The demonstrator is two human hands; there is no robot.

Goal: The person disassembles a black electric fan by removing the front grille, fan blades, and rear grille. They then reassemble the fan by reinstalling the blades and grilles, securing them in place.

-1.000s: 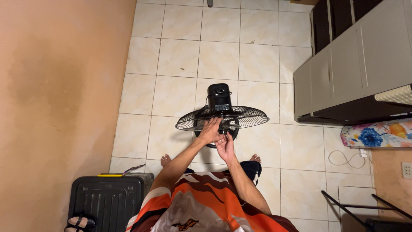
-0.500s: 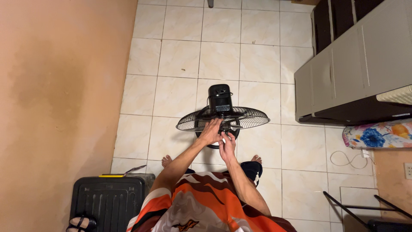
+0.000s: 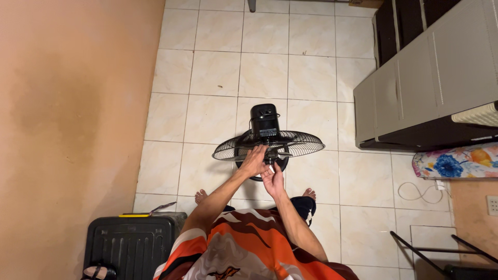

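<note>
Directly below the camera, a black stand fan [image 3: 267, 142] stands on the cream tiled floor [image 3: 218, 72], just in front of the person's bare feet. Its round wire grille [image 3: 306, 146] is seen almost edge-on, spreading left and right of the hub, with the black motor housing [image 3: 264, 120] rising behind it and part of the round base showing beneath the hands.

The left hand [image 3: 254, 162] reaches to the centre of the fan, its fingers curled over the hub where the grille meets the motor; it seems to grip a part there, though what exactly it has hold of is too small to tell. The right hand [image 3: 273, 180] sits just below and beside the left, nearly touching it, with the fingers drawn together around something small and pale at the fingertips; whether it truly pinches that piece cannot be told.

Both forearms come out of an orange, white and dark patterned shirt [image 3: 249, 249]. A black ribbed plastic case [image 3: 129, 243] lies at lower left against the peach wall [image 3: 67, 129]. Grey cabinets [image 3: 430, 78] stand at the right, with a flowered cloth [image 3: 456, 162] near them and a white cable [image 3: 420, 193] looped on the tiles.
</note>
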